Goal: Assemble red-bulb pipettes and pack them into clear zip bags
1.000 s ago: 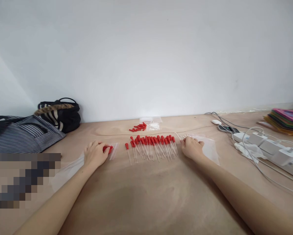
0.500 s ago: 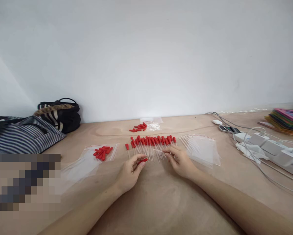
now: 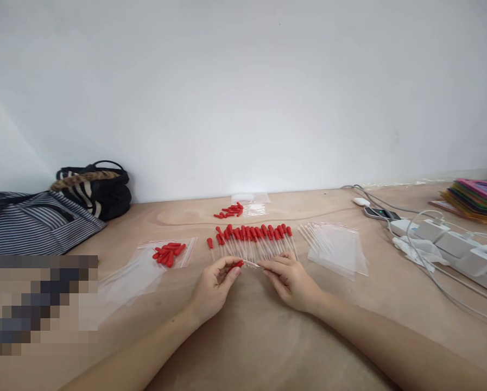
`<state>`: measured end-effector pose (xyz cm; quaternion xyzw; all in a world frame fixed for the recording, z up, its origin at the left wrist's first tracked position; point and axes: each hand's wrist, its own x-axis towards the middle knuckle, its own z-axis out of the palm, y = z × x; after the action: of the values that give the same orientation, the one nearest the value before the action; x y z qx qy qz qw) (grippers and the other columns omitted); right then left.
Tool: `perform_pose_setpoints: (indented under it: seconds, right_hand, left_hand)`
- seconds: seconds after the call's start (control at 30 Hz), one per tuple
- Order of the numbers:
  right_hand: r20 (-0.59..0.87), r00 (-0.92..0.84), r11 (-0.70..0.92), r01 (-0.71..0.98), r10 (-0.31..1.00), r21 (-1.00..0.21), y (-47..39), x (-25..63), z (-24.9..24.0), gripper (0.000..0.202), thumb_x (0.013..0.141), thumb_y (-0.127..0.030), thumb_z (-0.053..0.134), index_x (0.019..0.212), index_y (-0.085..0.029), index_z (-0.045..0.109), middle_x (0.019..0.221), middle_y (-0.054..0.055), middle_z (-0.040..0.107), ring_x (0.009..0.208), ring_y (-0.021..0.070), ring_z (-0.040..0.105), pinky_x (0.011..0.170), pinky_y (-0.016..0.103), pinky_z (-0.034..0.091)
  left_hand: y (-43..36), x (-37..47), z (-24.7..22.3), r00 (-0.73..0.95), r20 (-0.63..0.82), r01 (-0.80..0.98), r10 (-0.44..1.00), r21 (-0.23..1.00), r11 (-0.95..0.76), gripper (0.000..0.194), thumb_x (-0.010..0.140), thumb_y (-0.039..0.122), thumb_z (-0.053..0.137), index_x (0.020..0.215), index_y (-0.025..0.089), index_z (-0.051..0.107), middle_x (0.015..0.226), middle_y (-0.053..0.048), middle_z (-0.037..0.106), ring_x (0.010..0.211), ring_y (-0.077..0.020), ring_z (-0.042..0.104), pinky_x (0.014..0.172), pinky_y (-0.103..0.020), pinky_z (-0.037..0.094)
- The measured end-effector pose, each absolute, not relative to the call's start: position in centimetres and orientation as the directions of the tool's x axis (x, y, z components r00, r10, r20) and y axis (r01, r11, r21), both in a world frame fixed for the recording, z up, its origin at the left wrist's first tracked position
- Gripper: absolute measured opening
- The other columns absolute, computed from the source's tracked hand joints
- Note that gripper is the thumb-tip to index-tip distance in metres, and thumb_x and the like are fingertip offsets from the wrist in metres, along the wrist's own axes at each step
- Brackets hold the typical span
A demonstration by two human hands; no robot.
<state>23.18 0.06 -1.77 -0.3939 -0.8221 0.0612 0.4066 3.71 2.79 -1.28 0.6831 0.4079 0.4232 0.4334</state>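
Note:
Between thumb and fingers, my left hand (image 3: 216,283) pinches a red rubber dropper bulb (image 3: 238,264). My right hand (image 3: 289,279) grips a thin clear glass tube (image 3: 250,263), whose left end meets the bulb's mouth; how deep it sits I cannot tell. Just beyond both hands lies a row of droppers (image 3: 263,233), red bulbs pointing away from me. On the left, loose red bulbs (image 3: 169,253) rest on a clear plastic bag (image 3: 139,274). Bare glass tubes (image 3: 317,239) lie on another clear bag (image 3: 345,252) to the right.
Smaller red bulbs (image 3: 229,210) and short clear tubes (image 3: 256,209) lie near the wall. A power strip with white chargers (image 3: 459,247), cables and a phone-like device (image 3: 381,214) occupy the right. Colourful sheets (image 3: 477,198) are stacked far right; a striped bag (image 3: 39,220) and a black bag (image 3: 108,193) sit left.
My right hand has moved left and brought the glass tube's end to the red bulb. My left hand stays nearly in place, still pinching the bulb.

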Motion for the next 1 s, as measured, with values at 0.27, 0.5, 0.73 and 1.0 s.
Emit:
perform_pose_setpoints:
  seconds: [0.27, 0.5, 0.73, 1.0]
  right_hand:
    - [0.619, -0.337, 0.676, 0.572, 0.71, -0.464, -0.2, 22.4, -1.7, 0.017, 0.083, -0.021, 0.047, 0.089, -0.016, 0.062, 0.062, 0.001, 0.059, 0.06, 0.012, 0.051, 0.061, 0.027, 0.034]
    - [0.667, -0.398, 0.75, 0.535, 0.63, -0.389, -0.3, 22.6, -1.6, 0.018, 0.083, -0.018, 0.045, 0.09, -0.016, 0.062, 0.059, 0.0, 0.055, 0.055, 0.0103, 0.046, 0.06, 0.027, 0.032]
    - [0.679, -0.476, 0.8, 0.525, 0.558, -0.29, 0.1, 23.3, -1.6, 0.021, 0.083, -0.013, 0.043, 0.095, -0.016, 0.06, 0.064, 0.0, 0.057, 0.058, 0.0101, 0.047, 0.061, 0.028, 0.027]
    - [0.651, -0.563, 0.81, 0.569, 0.51, -0.142, 0.3, 24.1, -1.4, 0.034, 0.076, -0.004, 0.039, 0.101, -0.017, 0.057, 0.07, 0.001, 0.059, 0.06, 0.01, 0.046, 0.066, 0.03, 0.024]
  left_hand:
    - [2.7, 3.8, -1.0, 0.215, 0.257, 0.186, 0.942, 0.936, -0.298, 0.018, 0.068, 0.027, 0.06, 0.08, 0.014, 0.062, 0.079, -0.004, 0.068, 0.076, -0.0172, 0.062, 0.072, -0.027, 0.051]
    - [2.4, 3.8, -0.9, 0.179, 0.282, 0.203, 0.943, 0.927, -0.316, 0.017, 0.064, 0.027, 0.063, 0.075, 0.014, 0.066, 0.071, -0.004, 0.068, 0.065, -0.0158, 0.062, 0.062, -0.024, 0.051]
    - [2.2, 3.7, -0.9, 0.203, 0.236, 0.161, 0.95, 0.949, -0.27, 0.019, 0.062, 0.028, 0.065, 0.076, 0.015, 0.067, 0.066, -0.003, 0.068, 0.061, -0.0153, 0.061, 0.06, -0.024, 0.052]
    - [2.2, 3.6, -1.4, 0.301, 0.241, 0.165, 0.923, 0.94, -0.299, 0.019, 0.065, 0.027, 0.063, 0.078, 0.015, 0.068, 0.07, -0.004, 0.069, 0.064, -0.0155, 0.061, 0.06, -0.024, 0.051]
